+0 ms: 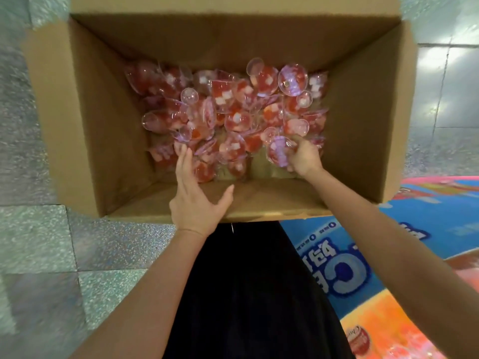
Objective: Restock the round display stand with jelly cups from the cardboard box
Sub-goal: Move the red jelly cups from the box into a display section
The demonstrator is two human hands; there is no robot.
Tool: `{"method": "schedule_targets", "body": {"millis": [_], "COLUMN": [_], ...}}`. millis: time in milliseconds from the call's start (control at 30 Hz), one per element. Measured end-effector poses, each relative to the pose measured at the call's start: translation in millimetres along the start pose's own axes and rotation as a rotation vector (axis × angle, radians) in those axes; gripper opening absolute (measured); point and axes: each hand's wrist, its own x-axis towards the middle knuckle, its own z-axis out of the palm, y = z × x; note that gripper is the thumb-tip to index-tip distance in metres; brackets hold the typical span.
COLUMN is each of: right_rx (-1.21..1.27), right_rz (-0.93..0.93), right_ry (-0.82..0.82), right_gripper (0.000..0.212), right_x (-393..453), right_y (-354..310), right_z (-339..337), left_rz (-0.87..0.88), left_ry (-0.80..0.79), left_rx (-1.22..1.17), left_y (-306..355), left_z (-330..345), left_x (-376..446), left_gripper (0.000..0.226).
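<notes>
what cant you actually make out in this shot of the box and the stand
- Round display stand: head view, cut off by the right and bottom edges; whether it holds any cups cannot be told.
- Right hand: its grip on a jelly cup hides the fingertips behind the cup.
- Jelly cups in the cardboard box: motion blur and overlap prevent a count; lid print unreadable.
- Left hand: open, whether its fingertips touch cups is unclear.
</notes>
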Motion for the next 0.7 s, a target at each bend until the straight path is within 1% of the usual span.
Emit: {"method": "schedule_targets", "body": {"millis": [67,100,167,233,300,333,400,467,500,533,567,633,667,700], "right_rx": [0.211,0.323,0.495,0.566,0.546,0.503,0.429,0.479,0.536,0.574,0.578,0.445,0.354,0.266], "right_rz": [0.068,0.09,0.053,-0.031,-0.097,-0.128,-0.161,-0.085,-0.019,0.048,0.112,0.224,0.264,0.286], "right_ry": [-0.052,-0.121,-0.294,-0.449,-0.557,-0.589,-0.655,-0.746,-0.756,-0.714,-0.629,-0.409,-0.362,-0.366], "right_gripper": [0.037,0.037,0.032,0.029,0.023,0.02,0.02,0.029,0.034,0.037,0.036,0.034,0.037,0.039], "right_x": [-15,-28,-53,-76,-91,-95,-100,-94,-87,-75,-61,-31,-22,-14], "right_y": [-8,-15,-33,-53,-69,-74,-82,-85,-84,-78,-70,-51,-45,-41], "right_z": [-6,-9,-17,-21,-16,-12,-6,-3,-1,5,12,31,41,51], "left_rz": [0.027,0.034,0.038,0.041,0.023,0.028,0.048,-0.027,-0.072,-0.107,-0.134,-0.188,-0.213,-0.23], "left_ry": [-0.024,-0.05,-0.114,-0.153,-0.167,-0.16,-0.092,0.007,0.046,0.082,0.115,0.153,0.15,0.135], "left_rx": [-0.008,-0.004,0.033,0.07,0.056,0.037,-0.019,-0.119,-0.165,-0.203,-0.236,-0.286,-0.293,-0.282], "left_y": [-2,-2,0,2,1,0,-4,-3,-2,-3,-4,-7,-8,-8], "left_z": [0,-1,-3,-4,-3,-3,0,0,0,0,0,-1,-2,-4], "left_x": [0,0,0,-1,0,0,-2,-2,-1,1,3,7,9,11], "left_gripper": [0.102,0.105,0.109,0.113,0.114,0.109,0.087,0.07,0.068,0.069,0.071,0.081,0.087,0.09]}}
